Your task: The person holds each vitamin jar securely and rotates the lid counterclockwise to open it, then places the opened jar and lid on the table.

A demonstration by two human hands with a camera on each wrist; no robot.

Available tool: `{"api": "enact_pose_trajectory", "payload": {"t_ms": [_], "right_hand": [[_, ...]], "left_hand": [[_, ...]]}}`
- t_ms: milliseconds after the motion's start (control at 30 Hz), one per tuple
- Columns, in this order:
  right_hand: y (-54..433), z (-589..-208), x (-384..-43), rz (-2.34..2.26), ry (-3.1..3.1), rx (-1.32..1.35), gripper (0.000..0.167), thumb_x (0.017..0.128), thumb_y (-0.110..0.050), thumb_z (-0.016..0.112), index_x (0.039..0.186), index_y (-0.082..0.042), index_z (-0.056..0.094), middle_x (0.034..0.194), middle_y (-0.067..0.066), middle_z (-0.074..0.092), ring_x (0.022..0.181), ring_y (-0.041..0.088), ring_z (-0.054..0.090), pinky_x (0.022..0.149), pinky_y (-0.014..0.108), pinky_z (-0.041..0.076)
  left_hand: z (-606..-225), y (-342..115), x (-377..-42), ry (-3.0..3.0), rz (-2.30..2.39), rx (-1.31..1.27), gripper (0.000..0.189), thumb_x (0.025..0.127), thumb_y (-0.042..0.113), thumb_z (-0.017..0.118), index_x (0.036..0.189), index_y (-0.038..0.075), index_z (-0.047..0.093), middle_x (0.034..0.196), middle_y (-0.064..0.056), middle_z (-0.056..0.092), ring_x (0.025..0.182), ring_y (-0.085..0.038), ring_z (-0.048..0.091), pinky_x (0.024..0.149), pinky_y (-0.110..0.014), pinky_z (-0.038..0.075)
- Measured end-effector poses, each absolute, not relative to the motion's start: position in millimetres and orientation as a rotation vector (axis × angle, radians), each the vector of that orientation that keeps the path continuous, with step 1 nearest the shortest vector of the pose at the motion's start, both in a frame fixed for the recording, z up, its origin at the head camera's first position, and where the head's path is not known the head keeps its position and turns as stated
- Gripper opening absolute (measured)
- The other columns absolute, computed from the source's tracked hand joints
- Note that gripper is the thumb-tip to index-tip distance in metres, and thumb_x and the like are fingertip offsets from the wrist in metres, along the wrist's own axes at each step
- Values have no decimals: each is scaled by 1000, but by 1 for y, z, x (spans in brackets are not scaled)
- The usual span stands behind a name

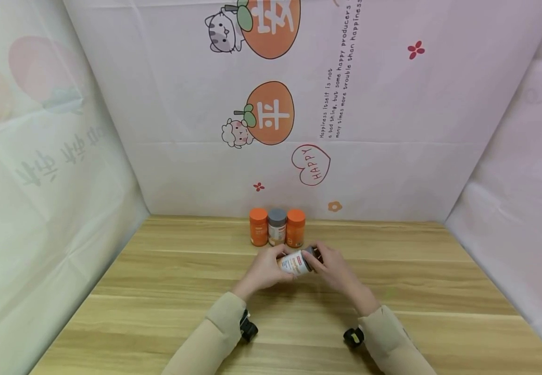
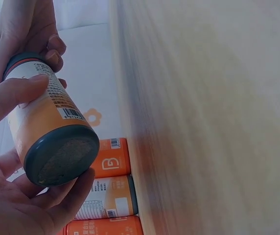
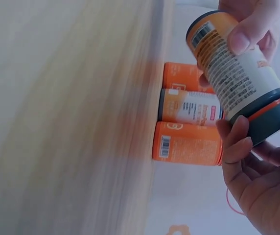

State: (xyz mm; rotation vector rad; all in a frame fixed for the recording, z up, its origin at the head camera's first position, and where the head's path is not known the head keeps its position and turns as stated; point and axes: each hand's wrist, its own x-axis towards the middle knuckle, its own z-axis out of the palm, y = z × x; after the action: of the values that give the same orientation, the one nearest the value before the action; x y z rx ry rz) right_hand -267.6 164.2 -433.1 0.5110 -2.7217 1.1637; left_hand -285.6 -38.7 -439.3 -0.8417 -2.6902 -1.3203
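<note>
A white and orange supplement bottle (image 1: pixel 295 263) with a dark grey lid is held tilted above the table between both hands. My left hand (image 1: pixel 266 267) grips its body near the base, thumb across the label. Around the lid (image 3: pixel 269 120) curl the fingers of my right hand (image 1: pixel 332 266). An orange-red band shows between lid and body in the right wrist view. The dark base (image 2: pixel 61 155) of the bottle faces the left wrist camera.
Behind the hands, three bottles stand side by side: an orange one (image 1: pixel 259 227), a white one with grey lid (image 1: pixel 277 227) and another orange one (image 1: pixel 295 228). The wooden table (image 1: pixel 181 291) meets a printed cloth wall (image 1: pixel 374 177) at the back.
</note>
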Motion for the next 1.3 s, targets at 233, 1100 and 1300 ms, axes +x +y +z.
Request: {"api": "enact_pose_trajectory", "payload": {"t_ms": [233, 1100, 1300], "right_hand": [[162, -431, -263, 1185, -2723, 506, 34, 96, -41, 50, 107, -9, 56, 77, 2, 58, 62, 10, 53, 53, 23, 46], [158, -427, -258, 1497, -2672, 235, 37, 97, -39, 50, 105, -4, 55, 76, 9, 57, 56, 16, 53, 50, 35, 50], [158, -428, -258, 1423, -2703, 263, 35, 98, -37, 49, 105, -3, 55, 73, 8, 57, 54, 15, 53, 48, 29, 48]], "left_hand": [[-438, -39, -282, -2710, -1293, -844, 44, 64, 17, 83, 103, 14, 63, 94, 1, 66, 81, -10, 58, 71, -25, 48], [-429, -29, -273, -2722, -984, -846, 48, 68, 20, 84, 111, 12, 62, 97, 0, 67, 80, -9, 58, 71, -22, 48], [-429, -31, -271, -2696, -964, -855, 47, 66, 23, 85, 108, 13, 66, 92, 2, 68, 76, -7, 57, 67, -21, 47]]}}
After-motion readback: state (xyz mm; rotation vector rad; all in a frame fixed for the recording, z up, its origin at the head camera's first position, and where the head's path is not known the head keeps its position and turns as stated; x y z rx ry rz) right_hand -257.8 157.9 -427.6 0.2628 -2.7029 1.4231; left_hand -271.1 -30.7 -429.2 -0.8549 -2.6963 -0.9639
